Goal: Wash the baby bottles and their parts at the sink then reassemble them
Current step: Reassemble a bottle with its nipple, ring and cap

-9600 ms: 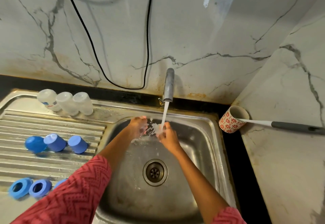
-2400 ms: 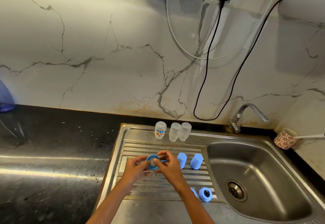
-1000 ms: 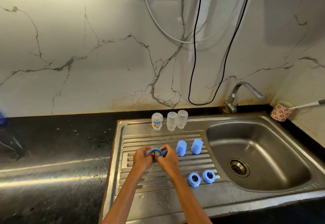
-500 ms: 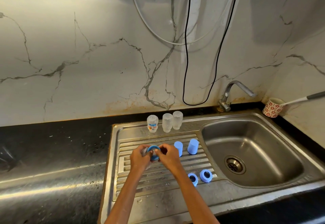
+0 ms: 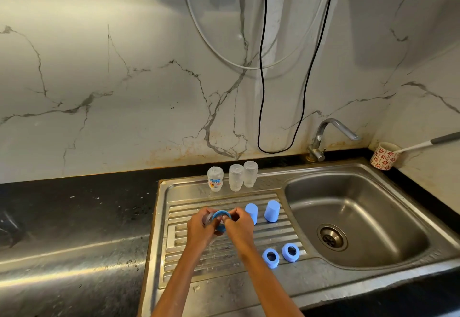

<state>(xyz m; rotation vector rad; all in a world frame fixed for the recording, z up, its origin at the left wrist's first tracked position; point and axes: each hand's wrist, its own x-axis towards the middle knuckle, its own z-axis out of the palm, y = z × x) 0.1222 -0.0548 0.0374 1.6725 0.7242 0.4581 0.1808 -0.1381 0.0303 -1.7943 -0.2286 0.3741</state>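
Over the ribbed stainless-steel drainboard [image 5: 189,254], the left hand [image 5: 200,229] and right hand [image 5: 239,227] meet around a blue plastic screw ring [image 5: 221,217]; the left hand's fingers curl round the ring's left side along with something pale and translucent that is too hidden to name; the right hand's fingertips pinch the ring's right edge. Two matte blue tapered caps [image 5: 252,213] stand mouth-down on the ribs just right of the hands; two more blue rings [image 5: 271,258] lie flat near the drainboard's front right corner, holes up. Three clear plastic baby bottles [image 5: 236,177] stand inverted in a row along the back edge, the leftmost with a printed label. The smooth steel sink basin [image 5: 373,217] holds only its round drain strainer [image 5: 331,237]; a curved metal tap [image 5: 328,135] rises behind it. A red-flowered ceramic cup [image 5: 384,156] on the black counter holds a long-handled brush [image 5: 423,144], leaning right against the veined marble wall.
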